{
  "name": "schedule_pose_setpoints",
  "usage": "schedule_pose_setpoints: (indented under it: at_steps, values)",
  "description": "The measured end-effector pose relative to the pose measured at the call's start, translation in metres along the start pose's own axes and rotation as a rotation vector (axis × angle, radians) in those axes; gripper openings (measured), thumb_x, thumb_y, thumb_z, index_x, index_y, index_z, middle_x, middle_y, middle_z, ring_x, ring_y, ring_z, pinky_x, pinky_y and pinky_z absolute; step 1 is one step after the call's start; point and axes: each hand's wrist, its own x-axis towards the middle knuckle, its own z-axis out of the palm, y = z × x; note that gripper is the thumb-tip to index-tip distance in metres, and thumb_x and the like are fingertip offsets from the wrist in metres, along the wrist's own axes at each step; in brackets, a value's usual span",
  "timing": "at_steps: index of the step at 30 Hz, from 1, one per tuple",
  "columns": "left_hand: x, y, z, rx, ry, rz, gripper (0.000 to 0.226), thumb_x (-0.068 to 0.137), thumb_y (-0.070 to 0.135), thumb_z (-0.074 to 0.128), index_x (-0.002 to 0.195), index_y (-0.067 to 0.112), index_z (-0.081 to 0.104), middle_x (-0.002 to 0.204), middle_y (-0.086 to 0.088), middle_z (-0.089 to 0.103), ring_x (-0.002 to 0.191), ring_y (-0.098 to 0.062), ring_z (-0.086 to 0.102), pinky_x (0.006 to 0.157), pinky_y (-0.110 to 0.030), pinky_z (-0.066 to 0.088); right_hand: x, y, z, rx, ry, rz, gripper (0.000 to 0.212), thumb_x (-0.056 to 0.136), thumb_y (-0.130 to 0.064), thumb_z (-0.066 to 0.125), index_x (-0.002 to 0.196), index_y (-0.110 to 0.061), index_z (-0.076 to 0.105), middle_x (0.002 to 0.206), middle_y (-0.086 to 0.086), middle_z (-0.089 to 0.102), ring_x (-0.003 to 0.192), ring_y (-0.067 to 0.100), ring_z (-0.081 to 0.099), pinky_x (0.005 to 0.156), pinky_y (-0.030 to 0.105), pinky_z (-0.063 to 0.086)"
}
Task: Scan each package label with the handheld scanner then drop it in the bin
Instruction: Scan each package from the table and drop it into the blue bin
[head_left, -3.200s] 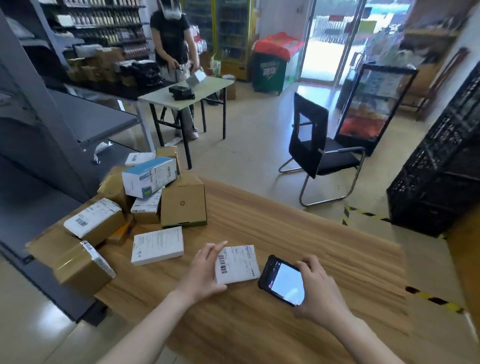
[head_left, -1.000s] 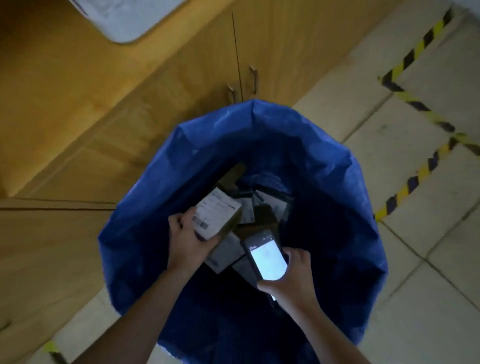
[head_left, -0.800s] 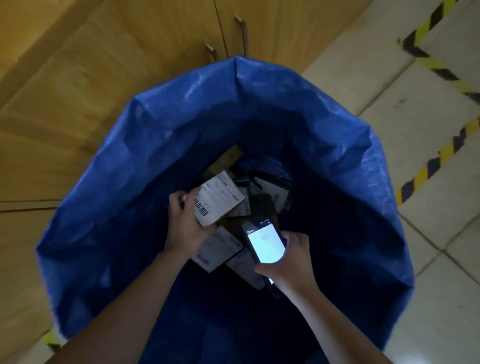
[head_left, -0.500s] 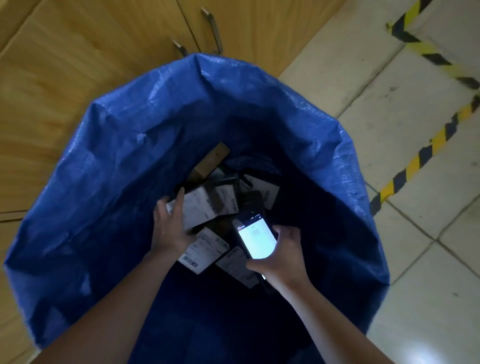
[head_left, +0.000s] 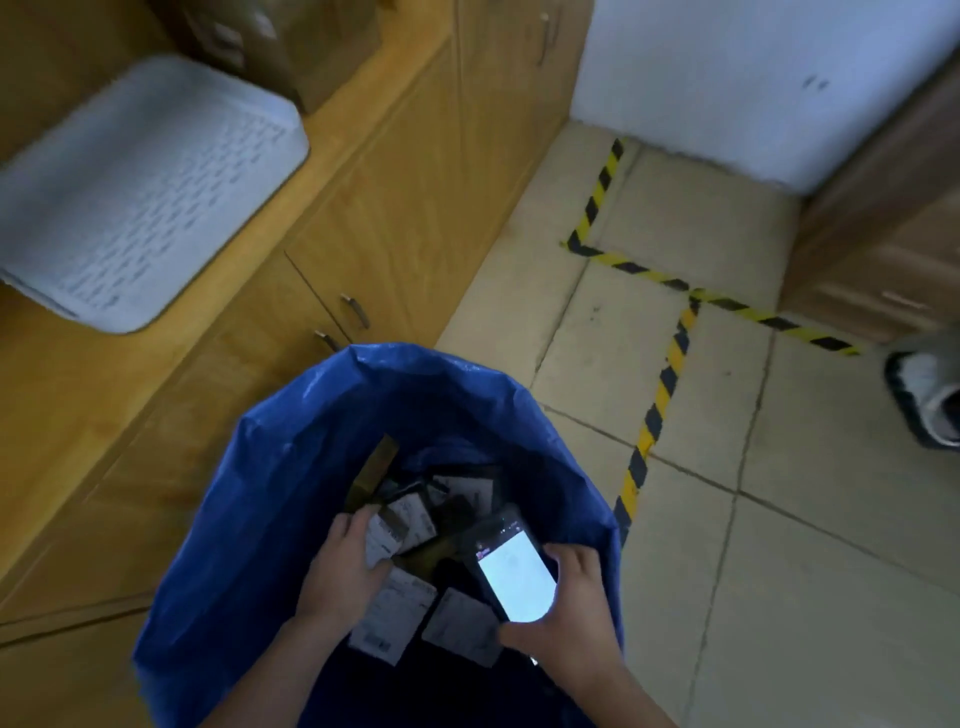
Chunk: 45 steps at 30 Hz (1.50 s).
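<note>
The blue woven bin (head_left: 260, 519) stands on the floor in front of me, with several labelled packages lying at its bottom. My left hand (head_left: 340, 569) is down inside it, fingers loosely spread against the left edge of a white-labelled package (head_left: 402, 525) that lies on the pile. My right hand (head_left: 569, 621) grips the black handheld scanner (head_left: 511, 574) over the bin's right side, its lit white screen facing up. More labelled packages (head_left: 395, 616) show between my wrists.
A wooden cabinet (head_left: 395, 218) with metal handles runs along the left, and a white perforated basket (head_left: 140, 187) sits on its top. Yellow-black tape (head_left: 657, 410) marks the tiled floor to the right. A shoe (head_left: 930, 400) shows at the right edge.
I carried the package from the table to the bin and lowered it in. My left hand's grip has loosened and the package now lies on the pile. The view has tilted up.
</note>
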Motion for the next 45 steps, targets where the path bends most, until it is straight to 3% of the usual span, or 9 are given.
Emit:
schedule_pose_setpoints:
  at_steps: [5, 12, 19, 27, 31, 33, 36, 40, 45]
  values:
    - [-0.064, 0.04, -0.047, -0.012, -0.02, 0.155, 0.054, 0.089, 0.018, 0.065, 0.137, 0.027, 0.041, 0.121, 0.002, 0.046, 0.099, -0.012, 0.053, 0.086, -0.027, 0.046, -0.1, -0.019, -0.03, 0.116, 0.205, 0.081, 0.076, 0.045, -0.021, 0.08, 0.114, -0.02, 0.048, 0.109, -0.007, 0.036, 0.102, 0.011, 0.051, 0.064, 0.009, 0.034]
    - [-0.166, 0.138, -0.064, 0.075, -0.118, 0.434, 0.053, 0.076, 0.006, 0.07, 0.124, 0.022, 0.056, 0.096, 0.002, 0.06, 0.081, -0.013, 0.057, 0.079, -0.023, 0.043, -0.254, -0.023, -0.087, 0.278, 0.51, 0.171, 0.062, 0.046, -0.027, 0.071, 0.101, -0.031, 0.044, 0.109, -0.01, 0.037, 0.092, -0.008, 0.049, 0.063, 0.005, 0.04]
    - [-0.261, 0.256, 0.007, 0.181, -0.345, 0.696, 0.051, 0.08, 0.008, 0.068, 0.126, 0.026, 0.054, 0.091, 0.006, 0.06, 0.077, -0.005, 0.059, 0.083, -0.018, 0.047, -0.405, 0.044, -0.144, 0.359, 0.866, 0.316, 0.066, 0.047, -0.025, 0.072, 0.107, -0.031, 0.044, 0.107, -0.017, 0.034, 0.091, -0.009, 0.051, 0.066, 0.005, 0.041]
    - [-0.435, 0.364, 0.155, 0.339, -0.643, 1.068, 0.064, 0.074, -0.002, 0.07, 0.129, 0.023, 0.049, 0.096, -0.008, 0.062, 0.08, -0.019, 0.057, 0.089, -0.024, 0.048, -0.586, 0.149, -0.159, 0.518, 1.232, 0.559, 0.072, 0.047, -0.03, 0.073, 0.112, -0.032, 0.042, 0.11, -0.019, 0.033, 0.093, -0.01, 0.05, 0.068, 0.0, 0.039]
    - [-0.536, 0.378, 0.238, 0.524, -0.972, 1.195, 0.075, 0.081, 0.022, 0.063, 0.147, 0.025, 0.027, 0.097, 0.015, 0.051, 0.085, -0.003, 0.054, 0.073, -0.002, 0.042, -0.67, 0.203, -0.151, 0.613, 1.371, 0.767, 0.062, 0.052, -0.038, 0.071, 0.106, -0.037, 0.04, 0.103, -0.018, 0.037, 0.091, -0.006, 0.041, 0.064, 0.0, 0.034]
    - [-0.585, 0.382, 0.278, 0.615, -1.12, 1.205, 0.088, 0.071, 0.034, 0.058, 0.149, 0.023, 0.021, 0.102, 0.009, 0.05, 0.089, -0.006, 0.053, 0.07, 0.0, 0.04, -0.709, 0.228, -0.146, 0.64, 1.424, 0.89, 0.055, 0.059, -0.045, 0.07, 0.103, -0.037, 0.038, 0.107, -0.015, 0.043, 0.093, 0.001, 0.038, 0.081, 0.005, 0.03]
    - [-0.667, 0.373, 0.336, 0.582, -1.114, 1.259, 0.072, 0.066, 0.011, 0.071, 0.126, 0.047, 0.054, 0.078, -0.003, 0.054, 0.067, -0.017, 0.051, 0.059, -0.009, 0.042, -0.766, 0.261, -0.13, 0.696, 1.519, 0.986, 0.055, 0.053, -0.045, 0.073, 0.095, -0.035, 0.038, 0.099, -0.017, 0.039, 0.099, 0.005, 0.039, 0.092, 0.018, 0.037]
    - [-0.749, 0.34, 0.384, 0.61, -1.156, 1.395, 0.056, 0.07, -0.001, 0.071, 0.107, 0.035, 0.05, 0.08, -0.004, 0.057, 0.067, -0.018, 0.052, 0.058, -0.01, 0.039, -0.833, 0.292, -0.088, 0.765, 1.61, 1.071, 0.054, 0.057, -0.039, 0.068, 0.102, -0.035, 0.038, 0.106, -0.015, 0.039, 0.094, -0.002, 0.044, 0.072, 0.006, 0.04]
    - [-0.828, 0.309, 0.438, 0.732, -1.273, 1.556, 0.065, 0.071, 0.003, 0.071, 0.119, 0.038, 0.045, 0.082, 0.001, 0.061, 0.07, -0.014, 0.055, 0.062, -0.008, 0.038, -0.896, 0.315, -0.039, 0.918, 1.702, 1.197, 0.071, 0.044, -0.039, 0.071, 0.106, -0.028, 0.04, 0.106, -0.013, 0.03, 0.087, -0.003, 0.049, 0.058, 0.009, 0.037]
